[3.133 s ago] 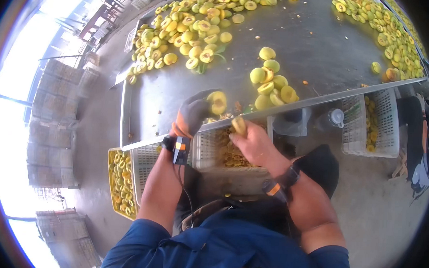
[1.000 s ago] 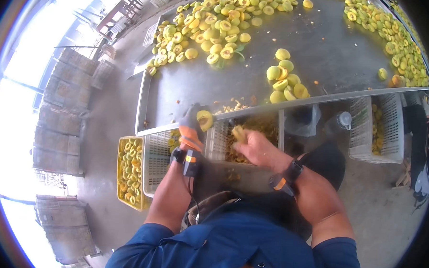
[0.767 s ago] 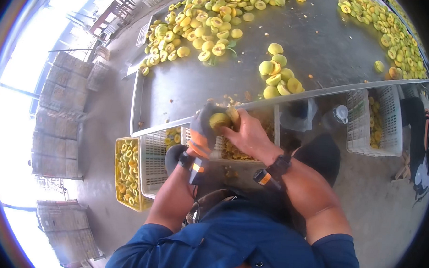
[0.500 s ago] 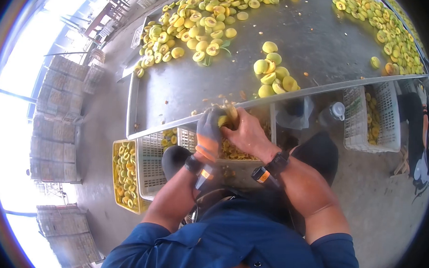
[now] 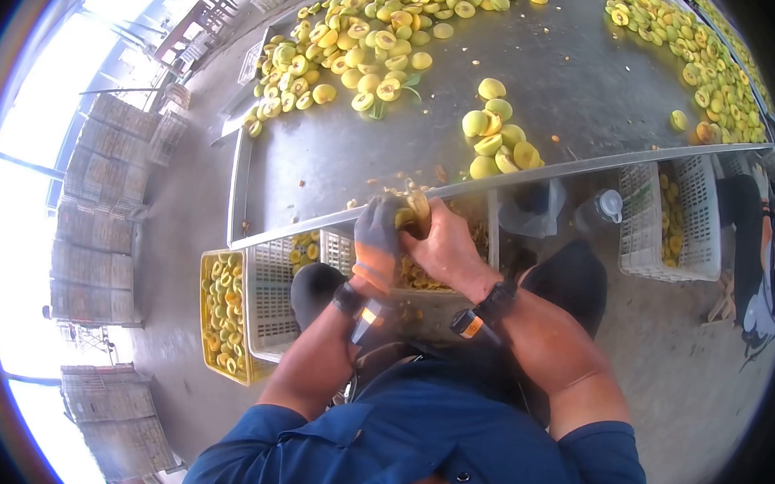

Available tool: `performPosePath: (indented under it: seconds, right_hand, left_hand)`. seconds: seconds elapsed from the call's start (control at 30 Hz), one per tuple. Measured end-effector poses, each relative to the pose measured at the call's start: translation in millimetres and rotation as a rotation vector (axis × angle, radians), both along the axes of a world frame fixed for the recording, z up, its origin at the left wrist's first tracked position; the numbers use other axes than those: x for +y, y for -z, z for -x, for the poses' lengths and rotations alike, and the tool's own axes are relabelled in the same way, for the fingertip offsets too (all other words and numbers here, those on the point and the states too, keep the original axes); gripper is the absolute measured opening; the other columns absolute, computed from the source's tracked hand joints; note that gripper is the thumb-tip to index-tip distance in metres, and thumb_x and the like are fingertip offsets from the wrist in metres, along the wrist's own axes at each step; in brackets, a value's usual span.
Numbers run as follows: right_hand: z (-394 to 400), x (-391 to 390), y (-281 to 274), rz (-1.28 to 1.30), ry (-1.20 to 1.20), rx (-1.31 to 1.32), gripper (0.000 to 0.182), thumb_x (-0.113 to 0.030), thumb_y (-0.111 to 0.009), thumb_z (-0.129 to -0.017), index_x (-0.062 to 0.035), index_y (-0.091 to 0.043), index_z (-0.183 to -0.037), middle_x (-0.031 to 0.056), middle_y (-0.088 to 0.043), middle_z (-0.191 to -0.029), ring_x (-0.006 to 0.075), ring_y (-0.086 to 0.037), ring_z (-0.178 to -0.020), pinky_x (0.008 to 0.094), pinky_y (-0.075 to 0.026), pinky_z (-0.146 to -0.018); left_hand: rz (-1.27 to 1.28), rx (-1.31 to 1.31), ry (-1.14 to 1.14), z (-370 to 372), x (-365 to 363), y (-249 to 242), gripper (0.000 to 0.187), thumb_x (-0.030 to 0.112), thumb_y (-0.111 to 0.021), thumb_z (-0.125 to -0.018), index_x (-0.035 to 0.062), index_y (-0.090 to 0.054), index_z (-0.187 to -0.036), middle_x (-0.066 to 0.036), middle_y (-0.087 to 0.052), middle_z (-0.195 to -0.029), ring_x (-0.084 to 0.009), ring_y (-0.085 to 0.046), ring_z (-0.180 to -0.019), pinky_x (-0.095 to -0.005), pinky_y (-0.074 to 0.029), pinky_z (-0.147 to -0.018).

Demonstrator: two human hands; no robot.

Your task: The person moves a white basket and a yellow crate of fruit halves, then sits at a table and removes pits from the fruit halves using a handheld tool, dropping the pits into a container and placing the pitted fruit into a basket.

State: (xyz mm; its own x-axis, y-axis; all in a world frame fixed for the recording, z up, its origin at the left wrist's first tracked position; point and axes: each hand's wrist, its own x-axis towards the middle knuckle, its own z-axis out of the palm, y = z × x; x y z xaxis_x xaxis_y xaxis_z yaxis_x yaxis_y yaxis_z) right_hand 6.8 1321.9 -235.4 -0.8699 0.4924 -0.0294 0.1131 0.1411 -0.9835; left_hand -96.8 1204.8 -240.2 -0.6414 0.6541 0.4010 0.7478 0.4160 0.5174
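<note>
My left hand (image 5: 376, 240), in a grey glove with an orange cuff, grips a yellow fruit half (image 5: 403, 217) at the near edge of the metal table (image 5: 322, 166). My bare right hand (image 5: 444, 244) presses against the same fruit from the right, holding a small tool whose shape I cannot make out. Both hands meet above a white crate (image 5: 420, 282) of pits and scraps. A small pile of whole yellow fruit (image 5: 496, 141) lies on the table just beyond my hands.
A big heap of halved fruit (image 5: 362, 42) covers the table's far left, another heap (image 5: 698, 57) the far right. A yellow crate of halves (image 5: 220, 308) and a white crate (image 5: 273, 289) stand lower left. Another white crate (image 5: 682, 220) and a bottle (image 5: 603, 208) stand at right.
My hands were apart, the left holding a fruit half and the right a piece. They have come together on one fruit at the table edge and have stayed there for half a second.
</note>
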Motion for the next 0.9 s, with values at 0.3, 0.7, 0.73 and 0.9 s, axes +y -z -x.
performPosePath:
  seconds: [0.3, 0.7, 0.73, 0.9]
  right_hand:
    - [-2, -3, 4, 0.002, -0.004, 0.023, 0.04, -0.016, -0.081, -0.093, 0.0019, -0.064, -0.124, 0.023, -0.077, -0.108, 0.0379, -0.076, -0.104, 0.0433, -0.058, -0.091]
    - [5, 8, 10, 0.044, -0.042, -0.025, 0.036, -0.02, -0.08, -0.093, -0.0008, -0.069, -0.121, 0.0226, -0.077, -0.112, 0.0406, -0.074, -0.108, 0.0437, -0.058, -0.093]
    - [6, 7, 13, 0.084, -0.039, -0.01, 0.035, -0.02, -0.08, -0.093, -0.001, -0.07, -0.12, 0.0228, -0.077, -0.111, 0.0409, -0.074, -0.108, 0.0437, -0.058, -0.092]
    - [8, 4, 18, 0.007, -0.045, -0.04, 0.028, -0.014, -0.079, -0.094, -0.0001, -0.069, -0.117, 0.0208, -0.076, -0.104, 0.0351, -0.074, -0.098, 0.0413, -0.057, -0.089]
  left_hand:
    - [-0.008, 0.045, -0.113, 3, 1, 30, 0.021, 0.002, -0.061, -0.097, 0.0018, -0.069, -0.116, -0.02, -0.073, -0.107, -0.0404, -0.072, -0.099, -0.0451, -0.058, -0.086]
    - [0.037, 0.097, -0.045, -2, -3, 24, 0.029, 0.001, -0.07, -0.089, 0.0013, -0.067, -0.117, -0.019, -0.072, -0.106, -0.0421, -0.069, -0.102, -0.048, -0.056, -0.088]
    - [0.031, 0.079, -0.033, -3, -3, 21, 0.03, 0.0, -0.07, -0.088, 0.0013, -0.066, -0.118, -0.019, -0.072, -0.106, -0.0423, -0.069, -0.103, -0.0484, -0.056, -0.089]
    - [0.036, 0.072, -0.088, -3, -5, 27, 0.035, -0.002, -0.07, -0.086, -0.0005, -0.064, -0.121, -0.022, -0.071, -0.11, -0.0431, -0.067, -0.105, -0.0488, -0.055, -0.092]
